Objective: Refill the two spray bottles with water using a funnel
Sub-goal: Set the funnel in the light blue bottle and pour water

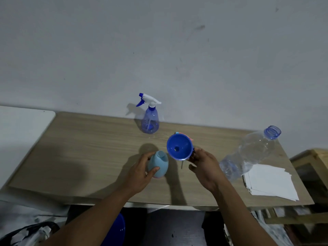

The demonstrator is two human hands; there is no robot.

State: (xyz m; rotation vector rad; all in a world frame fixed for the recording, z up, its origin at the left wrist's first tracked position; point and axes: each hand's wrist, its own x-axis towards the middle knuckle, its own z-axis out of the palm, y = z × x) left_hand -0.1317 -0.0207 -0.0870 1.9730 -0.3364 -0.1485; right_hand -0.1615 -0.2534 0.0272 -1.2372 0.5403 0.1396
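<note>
I see the left hand (142,170) wrapped around the light blue bottle (158,164), which stands on the wooden table (85,150). Just right of this bottle, the right hand (205,166) pinches the blue funnel (179,147) by its rim, mouth tilted towards me. Behind the bottle stands the spray bottle (150,118); far right, the water bottle (248,153).

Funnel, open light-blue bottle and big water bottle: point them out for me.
funnel (179,147): head view, inside of the blue cone.
light-blue bottle (158,165): head view, body below the open neck.
water bottle (252,151): head view, clear mid-body.
</note>
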